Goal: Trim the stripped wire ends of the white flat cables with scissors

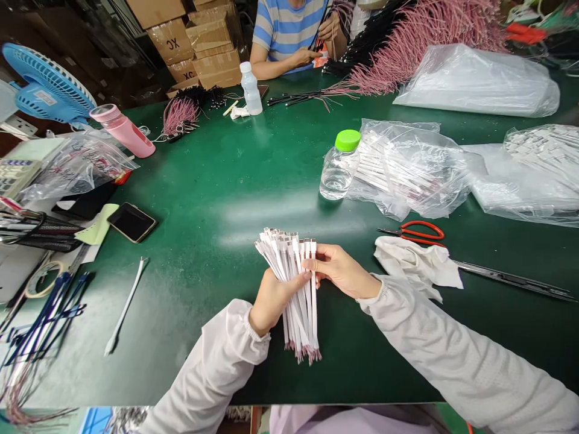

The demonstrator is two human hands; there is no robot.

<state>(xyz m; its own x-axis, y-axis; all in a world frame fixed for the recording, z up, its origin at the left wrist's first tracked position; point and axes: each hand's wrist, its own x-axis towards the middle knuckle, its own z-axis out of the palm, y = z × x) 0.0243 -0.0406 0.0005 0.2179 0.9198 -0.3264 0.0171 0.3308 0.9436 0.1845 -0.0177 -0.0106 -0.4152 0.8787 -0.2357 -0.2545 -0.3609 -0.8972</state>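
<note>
The left grip is closed around a bunch of white cables, with its thumb lying across the front of them. The right grip is pinched on the right edge of the same bunch, up near the flat plug ends, but I cannot tell how many cables it has. So the bunch is right between the two grips: just to the right of the left one and just to the left of the right one. The cables are long and thin, and they point away from the person, with the tops fanning a bit to the left. The plug ends are on the far side, and the pink wire ends are on the near side. The right grip is nearer to the plugs, and the left grip is nearer to the middle. I cannot tell if the bunch touches the green bench under it. Next to the right sleeve is a crumpled white cloth, with red-handled cutters just past it. One white cable lies alone on the left, near a phone. Farther off stand a bottle with a green lid and, beside it, a clear bag of white cables. Across the bench, another person in a striped shirt holds something dark
</note>
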